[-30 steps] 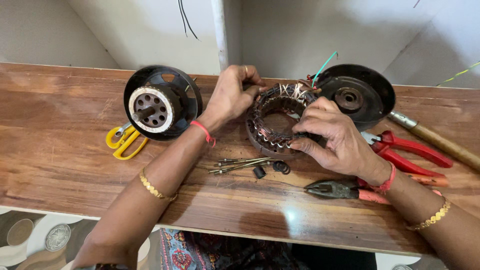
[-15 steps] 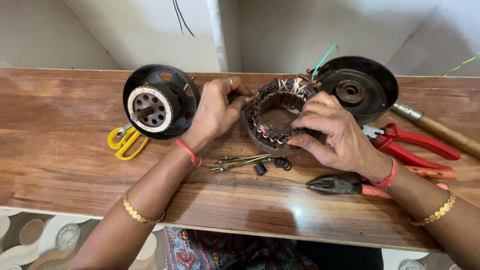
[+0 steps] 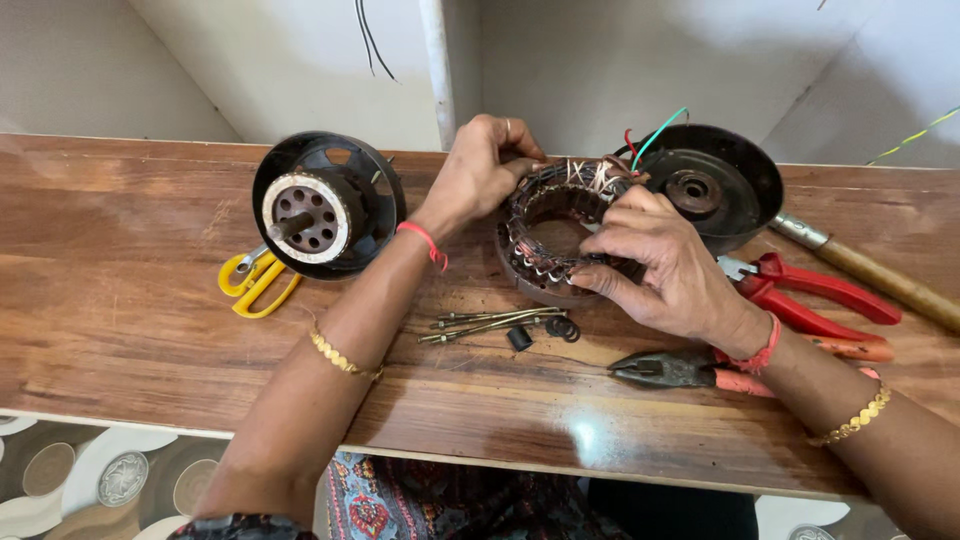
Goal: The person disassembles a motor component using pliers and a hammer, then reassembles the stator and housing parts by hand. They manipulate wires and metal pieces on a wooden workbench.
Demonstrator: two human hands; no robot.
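A ring-shaped motor stator with copper windings [image 3: 545, 215] stands tilted on the wooden table [image 3: 130, 300]. My left hand [image 3: 480, 170] grips its far left rim, fingers curled over the top. My right hand [image 3: 665, 260] holds its right and near rim, fingertips pressed on the windings. Red, green and black wires [image 3: 655, 130] rise from the stator's top right. Under it lie several long brass bolts [image 3: 490, 323] and small black washers [image 3: 560, 327].
A black rotor housing with a pale hub [image 3: 320, 205] stands left, yellow-handled scissors [image 3: 250, 280] beside it. A black dish-shaped motor cover [image 3: 730, 175] lies behind my right hand. Red pliers [image 3: 820, 290], orange-handled pliers [image 3: 690, 368] and a wooden-handled tool [image 3: 880, 275] lie right.
My left hand slid from the stator's back left edge up onto its far rim. The stator turned a little between both hands. The view shifted slightly.
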